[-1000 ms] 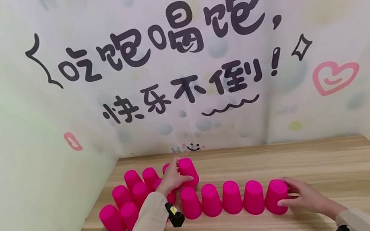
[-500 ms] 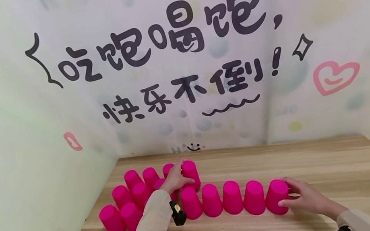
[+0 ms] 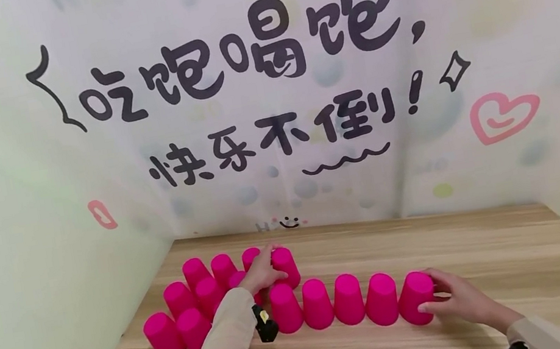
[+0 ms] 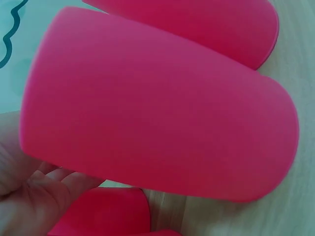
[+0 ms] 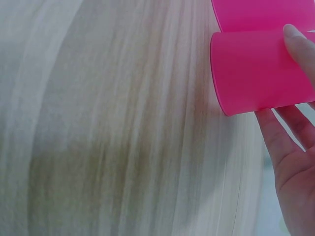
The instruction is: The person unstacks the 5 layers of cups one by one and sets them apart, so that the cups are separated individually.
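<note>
Pink cups stand upside down on the wooden table. In the head view my left hand (image 3: 261, 271) holds a pink cup (image 3: 287, 268) at the right end of the back group, thumb in front and fingers behind. Its base is hidden by the front row. A large pink cup (image 4: 157, 108) fills the left wrist view, with part of my left hand at the lower left. My right hand (image 3: 462, 297) grips the rightmost pink cup (image 3: 416, 298) of the front row. The right wrist view shows the thumb on one side of that cup and the fingers on the other.
Several pink cups (image 3: 348, 300) form a front row between my hands. More pink cups (image 3: 165, 338) stand in rows at the left, partly covered by my left sleeve (image 3: 219, 345). The wooden table (image 3: 468, 235) meets a printed wall (image 3: 316, 193) at the back.
My left hand has lowered its cup slightly, down behind the front row. My right hand stays on the end cup. The head view has shifted a little.
</note>
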Available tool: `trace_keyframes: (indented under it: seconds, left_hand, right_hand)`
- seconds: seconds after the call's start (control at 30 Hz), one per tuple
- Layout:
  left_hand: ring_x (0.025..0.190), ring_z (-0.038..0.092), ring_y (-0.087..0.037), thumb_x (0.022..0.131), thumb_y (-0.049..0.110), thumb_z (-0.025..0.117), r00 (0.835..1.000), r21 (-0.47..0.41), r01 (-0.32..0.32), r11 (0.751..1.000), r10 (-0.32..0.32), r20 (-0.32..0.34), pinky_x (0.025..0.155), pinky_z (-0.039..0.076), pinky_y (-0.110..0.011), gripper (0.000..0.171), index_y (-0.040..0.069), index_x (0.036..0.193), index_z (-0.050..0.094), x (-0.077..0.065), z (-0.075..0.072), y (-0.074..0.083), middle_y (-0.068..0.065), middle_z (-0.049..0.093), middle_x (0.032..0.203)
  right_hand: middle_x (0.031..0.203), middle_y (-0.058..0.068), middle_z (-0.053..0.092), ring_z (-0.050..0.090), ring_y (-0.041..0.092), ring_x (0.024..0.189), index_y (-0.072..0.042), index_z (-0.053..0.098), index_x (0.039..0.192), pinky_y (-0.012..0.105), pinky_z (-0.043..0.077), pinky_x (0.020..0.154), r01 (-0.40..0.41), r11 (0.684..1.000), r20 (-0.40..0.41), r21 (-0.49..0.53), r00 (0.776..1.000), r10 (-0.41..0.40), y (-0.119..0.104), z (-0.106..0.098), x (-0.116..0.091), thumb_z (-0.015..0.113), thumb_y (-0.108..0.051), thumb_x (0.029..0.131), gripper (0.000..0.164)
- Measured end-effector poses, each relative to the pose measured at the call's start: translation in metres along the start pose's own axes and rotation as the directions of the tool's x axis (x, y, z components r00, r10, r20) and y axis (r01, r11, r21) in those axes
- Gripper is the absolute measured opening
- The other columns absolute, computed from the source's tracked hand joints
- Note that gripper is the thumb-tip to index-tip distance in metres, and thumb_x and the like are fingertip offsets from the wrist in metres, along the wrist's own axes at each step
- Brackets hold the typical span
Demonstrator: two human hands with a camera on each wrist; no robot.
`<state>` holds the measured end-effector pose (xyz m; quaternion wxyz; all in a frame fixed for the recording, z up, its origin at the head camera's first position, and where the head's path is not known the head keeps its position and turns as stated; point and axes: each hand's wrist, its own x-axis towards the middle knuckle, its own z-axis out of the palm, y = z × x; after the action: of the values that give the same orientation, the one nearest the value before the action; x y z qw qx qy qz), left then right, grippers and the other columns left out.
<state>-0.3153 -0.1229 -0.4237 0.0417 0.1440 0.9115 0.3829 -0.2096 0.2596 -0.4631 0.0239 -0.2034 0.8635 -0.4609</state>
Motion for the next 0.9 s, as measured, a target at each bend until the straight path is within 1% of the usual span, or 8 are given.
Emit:
trace_keyframes:
  seconds: [0.17, 0.2, 0.23, 0.4, 0.57, 0.63, 0.8, 0.9]
  left_hand:
    - [0.097, 0.051, -0.029, 0.074, 0.004, 0.069, 1.0, -0.008, -0.006, 1.0, 0.006, -0.002, 0.078, 0.047, -0.041, 0.058, 0.007, 0.125, 0.04, 0.001, 0.001, -0.001, -0.017, 0.051, 0.112]
    - [0.099, 0.05, -0.032, 0.074, 0.0, 0.068, 1.0, -0.014, 0.029, 0.999, -0.029, -0.001, 0.081, 0.046, -0.043, 0.059, 0.006, 0.126, 0.04, 0.0, 0.0, 0.003, -0.018, 0.05, 0.114]
    - [0.099, 0.05, -0.032, 0.074, -0.001, 0.067, 0.999, -0.014, 0.034, 0.999, -0.034, -0.005, 0.08, 0.046, -0.043, 0.06, 0.007, 0.126, 0.04, 0.0, 0.0, 0.004, -0.018, 0.05, 0.114]
    - [0.098, 0.051, -0.032, 0.074, -0.002, 0.067, 0.999, 0.01, 0.028, 1.0, -0.028, -0.016, 0.077, 0.048, -0.041, 0.061, 0.006, 0.127, 0.039, -0.001, -0.001, 0.008, -0.02, 0.05, 0.116]
    - [0.101, 0.05, -0.034, 0.074, -0.002, 0.066, 0.999, 0.02, 0.024, 1.0, -0.024, -0.022, 0.079, 0.047, -0.042, 0.062, 0.003, 0.128, 0.037, -0.002, -0.002, 0.01, -0.021, 0.047, 0.121]
    - [0.105, 0.048, -0.035, 0.074, -0.002, 0.066, 1.0, 0.017, 0.022, 1.0, -0.021, -0.023, 0.082, 0.046, -0.042, 0.063, 0.003, 0.129, 0.035, -0.001, -0.004, 0.01, -0.02, 0.045, 0.124]
    - [0.116, 0.041, -0.036, 0.077, -0.001, 0.065, 0.999, -0.022, -0.035, 0.999, 0.035, -0.022, 0.09, 0.04, -0.045, 0.063, 0.0, 0.131, 0.032, -0.007, -0.017, 0.019, -0.022, 0.04, 0.129]
    - [0.119, 0.039, -0.035, 0.078, 0.001, 0.065, 0.997, -0.04, -0.076, 0.996, 0.075, -0.034, 0.091, 0.038, -0.046, 0.063, 0.002, 0.131, 0.033, -0.014, -0.027, 0.028, -0.02, 0.04, 0.13]
  right_hand:
    - [0.106, 0.015, 0.056, 0.057, 0.03, 0.094, 0.002, 0.045, 0.12, 0.032, 0.051, 0.072, 0.005, 1.0, 0.001, 0.019, 1.0, -0.005, -0.002, 0.0, -0.001, 0.071, -0.02, 0.075, 0.057]
    - [0.106, 0.015, 0.056, 0.057, 0.03, 0.094, 0.002, 0.045, 0.12, 0.032, 0.051, 0.072, 0.005, 1.0, 0.002, 0.021, 1.0, -0.005, -0.002, 0.0, -0.001, 0.071, -0.02, 0.075, 0.057]
    - [0.105, 0.015, 0.056, 0.057, 0.03, 0.094, 0.002, 0.045, 0.12, 0.032, 0.051, 0.072, 0.005, 1.0, 0.001, 0.02, 1.0, -0.005, -0.001, 0.0, -0.001, 0.071, -0.02, 0.074, 0.057]
    - [0.105, 0.015, 0.056, 0.057, 0.03, 0.094, 0.002, 0.045, 0.12, 0.033, 0.051, 0.072, 0.015, 1.0, -0.001, 0.015, 1.0, -0.015, 0.0, 0.0, -0.001, 0.071, -0.02, 0.075, 0.057]
    - [0.104, 0.015, 0.056, 0.058, 0.016, 0.092, 0.002, 0.046, 0.119, 0.033, 0.051, 0.071, 0.034, 0.999, -0.007, 0.017, 0.999, -0.033, 0.0, 0.0, -0.001, 0.071, -0.02, 0.074, 0.056]
    - [0.104, 0.015, 0.056, 0.058, 0.014, 0.092, 0.002, 0.046, 0.119, 0.033, 0.051, 0.071, 0.035, 0.999, -0.004, 0.018, 0.999, -0.035, 0.0, 0.0, -0.001, 0.071, -0.02, 0.074, 0.056]
    - [0.106, 0.016, 0.055, 0.057, 0.025, 0.094, 0.003, 0.045, 0.121, 0.032, 0.051, 0.071, 0.026, 0.999, 0.002, 0.019, 1.0, -0.026, 0.0, -0.001, -0.001, 0.07, -0.02, 0.075, 0.057]
    - [0.105, 0.015, 0.056, 0.057, 0.027, 0.094, 0.002, 0.045, 0.121, 0.032, 0.051, 0.071, 0.016, 1.0, 0.001, 0.021, 1.0, -0.016, 0.0, 0.0, 0.0, 0.07, -0.02, 0.075, 0.057]
